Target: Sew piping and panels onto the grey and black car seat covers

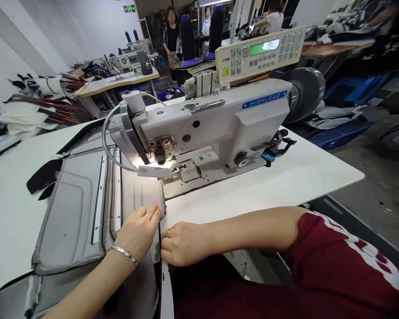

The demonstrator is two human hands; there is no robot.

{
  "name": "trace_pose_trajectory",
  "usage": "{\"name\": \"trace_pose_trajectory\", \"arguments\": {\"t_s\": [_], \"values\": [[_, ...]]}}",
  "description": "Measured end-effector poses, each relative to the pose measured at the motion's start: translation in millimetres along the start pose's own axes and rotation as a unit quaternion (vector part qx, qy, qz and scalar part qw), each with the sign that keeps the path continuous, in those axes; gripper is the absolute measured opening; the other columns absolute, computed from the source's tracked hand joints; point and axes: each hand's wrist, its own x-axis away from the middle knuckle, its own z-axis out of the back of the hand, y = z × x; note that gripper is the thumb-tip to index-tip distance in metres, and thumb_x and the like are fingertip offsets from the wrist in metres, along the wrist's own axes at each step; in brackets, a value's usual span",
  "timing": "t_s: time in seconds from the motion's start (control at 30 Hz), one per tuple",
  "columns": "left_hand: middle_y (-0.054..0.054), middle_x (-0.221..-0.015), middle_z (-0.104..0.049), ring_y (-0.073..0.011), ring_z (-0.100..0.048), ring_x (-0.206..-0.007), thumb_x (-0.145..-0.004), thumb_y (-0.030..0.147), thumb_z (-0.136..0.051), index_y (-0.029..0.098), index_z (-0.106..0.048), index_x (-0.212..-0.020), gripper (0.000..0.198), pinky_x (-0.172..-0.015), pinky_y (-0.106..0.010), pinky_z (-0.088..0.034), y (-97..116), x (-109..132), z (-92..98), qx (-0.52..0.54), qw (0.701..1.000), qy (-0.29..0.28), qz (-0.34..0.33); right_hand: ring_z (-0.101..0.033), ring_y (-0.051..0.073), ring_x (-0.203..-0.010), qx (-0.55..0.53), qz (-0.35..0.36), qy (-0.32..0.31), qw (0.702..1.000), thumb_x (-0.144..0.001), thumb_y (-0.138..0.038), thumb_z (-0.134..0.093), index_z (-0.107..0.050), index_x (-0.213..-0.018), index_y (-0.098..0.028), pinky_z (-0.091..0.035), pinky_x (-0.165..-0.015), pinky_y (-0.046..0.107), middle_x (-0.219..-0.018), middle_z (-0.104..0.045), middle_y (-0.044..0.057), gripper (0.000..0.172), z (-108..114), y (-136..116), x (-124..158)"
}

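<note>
A large grey padded cover (66,217) with black edging and white strips lies across the left of the white table, one edge under the head of the sewing machine (199,119). My left hand (138,230), with a bracelet at the wrist, rests on the cover just in front of the needle area, its fingers close together on the cover's edge. To its right, my right hand (182,243) is closed around the black edging strip (160,230) at the table's front edge. A lamp lights the needle area.
The machine's control panel (261,55) and thread cones (187,40) stand above and behind. The white table (306,173) extends right to a rounded corner. Farther back are other machines, stacked pieces (29,115), a blue crate (339,133) and several people.
</note>
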Motion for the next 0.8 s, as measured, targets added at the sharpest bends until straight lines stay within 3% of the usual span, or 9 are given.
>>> {"name": "trace_pose_trajectory", "arguments": {"t_s": [0.33,0.57,0.8], "values": [[-0.009,-0.125,-0.067,-0.0239,-0.06,-0.087,-0.084,-0.003,-0.041,0.011,-0.066,-0.12,0.046,-0.07,-0.037,-0.05,-14,-22,-12.5,-0.016,0.999,0.047,0.008,-0.046,0.013,-0.05,0.016,-0.059,0.004,0.998,-0.08,-0.009,-0.048,-0.046,-0.062,-0.018,-0.03,-0.046,0.026,-0.059,-0.05,0.0,0.02,-12,16,6],[-0.011,-0.12,-0.068,-0.0253,-0.061,-0.087,-0.086,-0.002,-0.039,0.012,-0.068,-0.114,0.043,-0.068,-0.038,-0.048,-25,-40,-13.1,-0.003,0.999,0.044,0.02,-0.046,0.013,-0.052,0.043,-0.075,0.041,0.995,-0.078,-0.007,-0.051,-0.046,-0.063,-0.018,-0.034,-0.049,0.026,-0.06,-0.049,0.001,0.02,-17,22,7],[-0.011,-0.097,-0.069,-0.0243,-0.059,-0.084,-0.086,0.0,-0.041,0.014,-0.069,-0.095,0.033,-0.066,-0.035,-0.043,-31,-56,-10.4,0.013,0.998,0.04,0.039,-0.047,0.014,-0.053,0.044,-0.102,0.001,0.994,-0.079,-0.005,-0.049,-0.048,-0.064,-0.018,-0.037,-0.052,0.027,-0.063,-0.055,0.002,0.02,-20,32,3]]}}
